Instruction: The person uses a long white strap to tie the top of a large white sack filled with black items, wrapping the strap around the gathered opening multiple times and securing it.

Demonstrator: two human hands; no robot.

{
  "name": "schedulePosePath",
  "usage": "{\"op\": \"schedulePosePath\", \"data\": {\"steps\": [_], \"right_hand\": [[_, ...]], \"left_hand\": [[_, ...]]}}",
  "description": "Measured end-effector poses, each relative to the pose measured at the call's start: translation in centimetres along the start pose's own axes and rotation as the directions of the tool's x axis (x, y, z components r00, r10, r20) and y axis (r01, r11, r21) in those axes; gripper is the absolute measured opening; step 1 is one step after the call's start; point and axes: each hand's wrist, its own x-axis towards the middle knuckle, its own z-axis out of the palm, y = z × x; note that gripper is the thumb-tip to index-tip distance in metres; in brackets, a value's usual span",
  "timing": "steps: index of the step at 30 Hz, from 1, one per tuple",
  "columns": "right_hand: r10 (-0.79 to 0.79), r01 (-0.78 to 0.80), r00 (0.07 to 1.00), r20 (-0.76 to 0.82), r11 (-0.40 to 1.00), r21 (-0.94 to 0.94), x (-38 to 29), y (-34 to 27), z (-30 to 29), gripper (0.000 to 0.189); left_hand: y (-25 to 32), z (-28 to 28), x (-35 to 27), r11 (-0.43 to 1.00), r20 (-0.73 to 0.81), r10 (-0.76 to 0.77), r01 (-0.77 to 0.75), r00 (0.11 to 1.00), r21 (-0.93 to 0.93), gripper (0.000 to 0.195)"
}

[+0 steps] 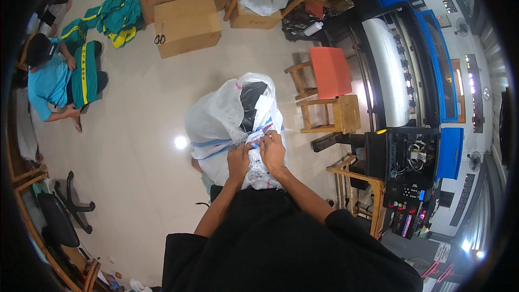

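Note:
A bulky white woven sack point(215, 117) with blue stripes stands on the floor right in front of me. Black plastic point(252, 99) shows through a gap in its top, beside a small white paper point(264, 104). My left hand point(239, 162) pinches the gathered, frayed edge of the sack. Just to its right, my right hand point(273, 150) grips the same bunched fabric, and the fingers of both hands nearly meet. The fingertips are partly hidden in the folds.
Ahead, scissors point(159, 39) lie on a cardboard box point(190, 28). At right stand wooden stools point(346, 114), one with an orange-red top point(330, 72), before a large-format printer point(389, 77). A seated person point(48, 77) handles green-and-yellow garments point(87, 73) at left, beyond an office chair point(61, 219).

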Motion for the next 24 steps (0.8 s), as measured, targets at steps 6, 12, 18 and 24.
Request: {"op": "schedulePosePath", "data": {"steps": [6, 12, 18, 24], "right_hand": [[0.597, -0.753, 0.574, 0.560, 0.116, 0.648, 2.2, 0.3, -2.5, 0.031], [0.557, -0.911, 0.396, 0.730, 0.142, 0.386, 0.2, 0.3, -9.6, 0.039], [0.519, -0.913, 0.400, 0.755, 0.157, 0.376, -1.1, 0.7, -11.0, 0.036], [0.298, -0.301, 0.928, 0.222, 0.953, -0.020, -3.7, 3.2, -12.0, 0.032]], "left_hand": [[0.4, -0.7, -0.2, 1.000, -0.006, 0.015, -0.015, 1.000, -0.015, 0.020], [0.4, -0.6, -0.5, 1.000, -0.002, 0.029, -0.029, 1.000, 0.001, 0.016], [1.0, -0.6, -0.1, 0.998, -0.018, 0.067, -0.067, 0.998, -0.014, 0.012], [1.0, -0.7, 0.0, 0.996, 0.005, 0.083, -0.083, 0.997, -0.041, 0.013]]}}
